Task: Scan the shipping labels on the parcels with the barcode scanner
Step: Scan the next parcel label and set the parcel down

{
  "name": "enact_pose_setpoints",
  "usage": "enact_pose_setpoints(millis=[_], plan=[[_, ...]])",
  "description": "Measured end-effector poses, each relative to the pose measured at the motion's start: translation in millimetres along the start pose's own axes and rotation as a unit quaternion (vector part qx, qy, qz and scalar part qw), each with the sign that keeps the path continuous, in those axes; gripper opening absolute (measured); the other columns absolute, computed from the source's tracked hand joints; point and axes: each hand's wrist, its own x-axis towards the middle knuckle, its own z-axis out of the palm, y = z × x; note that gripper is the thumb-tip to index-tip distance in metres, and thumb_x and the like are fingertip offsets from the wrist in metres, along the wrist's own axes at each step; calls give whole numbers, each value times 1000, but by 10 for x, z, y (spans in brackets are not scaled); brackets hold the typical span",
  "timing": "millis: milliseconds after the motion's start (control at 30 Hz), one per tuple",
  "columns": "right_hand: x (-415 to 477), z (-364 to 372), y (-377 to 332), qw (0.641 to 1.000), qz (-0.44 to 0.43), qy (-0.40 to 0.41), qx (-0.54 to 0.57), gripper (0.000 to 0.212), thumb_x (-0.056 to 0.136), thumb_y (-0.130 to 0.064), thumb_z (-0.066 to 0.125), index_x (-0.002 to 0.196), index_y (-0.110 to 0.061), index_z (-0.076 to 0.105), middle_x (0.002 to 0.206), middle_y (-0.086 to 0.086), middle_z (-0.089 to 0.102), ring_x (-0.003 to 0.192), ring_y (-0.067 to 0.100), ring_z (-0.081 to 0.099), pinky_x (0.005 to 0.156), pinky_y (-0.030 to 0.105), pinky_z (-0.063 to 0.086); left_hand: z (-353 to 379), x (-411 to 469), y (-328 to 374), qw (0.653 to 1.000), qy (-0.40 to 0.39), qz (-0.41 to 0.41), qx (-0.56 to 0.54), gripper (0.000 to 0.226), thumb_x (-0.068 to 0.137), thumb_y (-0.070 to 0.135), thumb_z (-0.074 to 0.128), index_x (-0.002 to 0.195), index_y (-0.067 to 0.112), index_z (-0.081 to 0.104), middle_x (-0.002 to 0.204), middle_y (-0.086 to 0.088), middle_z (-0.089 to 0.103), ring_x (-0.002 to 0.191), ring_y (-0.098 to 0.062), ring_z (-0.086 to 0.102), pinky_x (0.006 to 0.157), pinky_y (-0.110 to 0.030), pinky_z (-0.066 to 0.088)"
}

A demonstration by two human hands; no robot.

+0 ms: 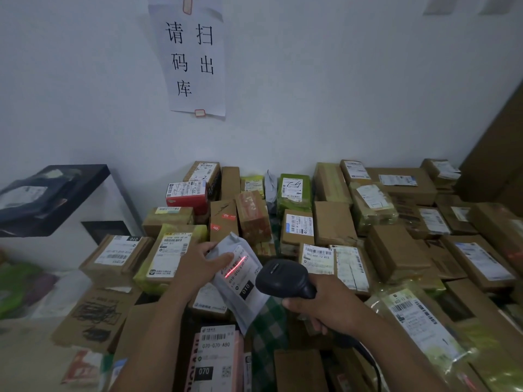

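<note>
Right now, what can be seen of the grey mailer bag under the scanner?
The grey mailer bag is a soft, crinkled plastic pouch, held tilted above the piled parcels. The left hand grips its upper left edge. Its white shipping label faces up, showing a barcode, digits and a black box reading 010. A red line from the barcode scanner crosses the label.

**Mailer left of scanner**

The mailer (240, 284) is held by the left hand (195, 267), the scanner (283, 277) just right of it by the right hand (325, 304). Parcels (334, 222) are piled below and behind, up to a wall (339, 94); a sign (195, 52) is hung above.
</note>
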Motion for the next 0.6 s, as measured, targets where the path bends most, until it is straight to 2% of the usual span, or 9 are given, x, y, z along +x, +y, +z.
enact_pose_setpoints(millis=[100, 200, 333, 433, 533, 600], plan=[[-5, -11, 26, 1000, -2, 13, 8, 18, 86, -44, 72, 97, -34, 61, 55, 2, 64, 45, 11, 59, 53, 26, 53, 33, 6, -15, 1000, 11, 9, 11, 51, 85, 41, 73, 129, 20, 58, 110, -1, 67, 92, -15, 67, 67, -22, 49], [-3, -51, 64, 996, 8, 60, 59, 21, 87, -40, 71, 97, -22, 64, 56, 3, 66, 46, 15, 59, 50, 26, 51, 103, 1, -36, 999, 44, 29, 3, 63, 84, 42, 75, 138, 18, 53, 128, -3, 59, 106, -19, 61, 75, -24, 47], [20, -161, 180, 975, 63, 157, 142, 29, 89, -37, 69, 85, -8, 64, 51, 2, 65, 39, 15, 56, 43, 23, 46, 287, -29, -63, 998, 42, 47, 8, 61, 87, 41, 72, 139, 18, 50, 123, -1, 62, 94, -10, 59, 64, -13, 41], [38, -226, 301, 956, 92, 201, 193, 36, 87, -41, 70, 85, -5, 65, 61, 7, 68, 45, 19, 58, 44, 25, 46, 456, -15, -96, 997, -2, 56, 52, 43, 89, 43, 69, 125, 27, 54, 111, 8, 62, 90, -6, 60, 71, -15, 43], [74, -235, 386, 947, 102, 215, 216, 34, 87, -40, 71, 86, -6, 66, 68, 6, 70, 46, 18, 59, 43, 26, 47, 544, 111, -99, 988, -87, 70, 107, 20, 88, 45, 69, 94, 37, 52, 90, 15, 62, 76, 0, 61, 59, -12, 46], [104, -225, 435, 946, 107, 214, 218, 33, 87, -40, 71, 86, -7, 66, 65, 3, 69, 44, 16, 59, 42, 24, 46, 532, 237, -53, 984, -134, 57, 104, 16, 88, 43, 69, 92, 40, 54, 88, 12, 66, 72, 0, 65, 54, -11, 47]])
